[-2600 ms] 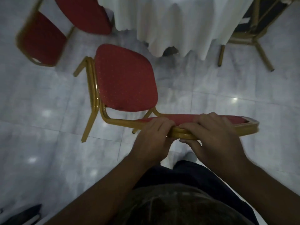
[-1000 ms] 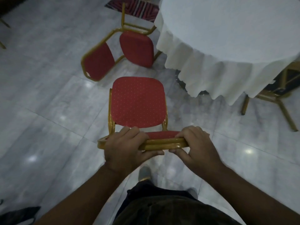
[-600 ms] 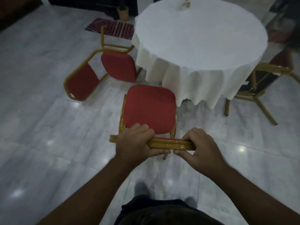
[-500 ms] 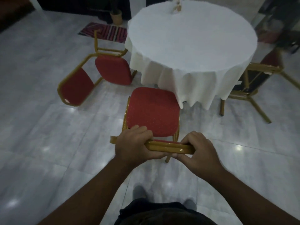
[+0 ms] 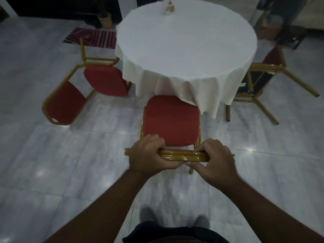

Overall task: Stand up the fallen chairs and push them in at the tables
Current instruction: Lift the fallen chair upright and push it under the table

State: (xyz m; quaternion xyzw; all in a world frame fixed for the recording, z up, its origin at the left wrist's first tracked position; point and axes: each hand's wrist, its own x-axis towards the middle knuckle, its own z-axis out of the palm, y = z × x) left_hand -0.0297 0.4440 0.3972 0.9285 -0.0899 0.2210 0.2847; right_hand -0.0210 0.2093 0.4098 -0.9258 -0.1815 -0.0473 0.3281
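A red-cushioned, gold metal-framed chair (image 5: pixel 84 88) lies tipped on the grey tile floor, left of the round white-clothed table (image 5: pixel 185 46). At centre, left hand (image 5: pixel 149 155) and right hand (image 5: pixel 213 159) clench the top rail of an upright matching chair (image 5: pixel 171 121), its seat front meeting the cloth hem. Judged rigid and moderately light; the rail is the sound hold; no containers noted.

Both arms extended, left hand (image 5: pixel 150 155) and right hand (image 5: pixel 214 157) seemingly clenched.

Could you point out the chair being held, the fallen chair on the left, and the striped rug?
held chair (image 5: pixel 171 121), head view, middle of its red seat.
fallen chair (image 5: pixel 105 80), head view, its red seat cushion.
striped rug (image 5: pixel 91 37), head view, middle of the stripes.
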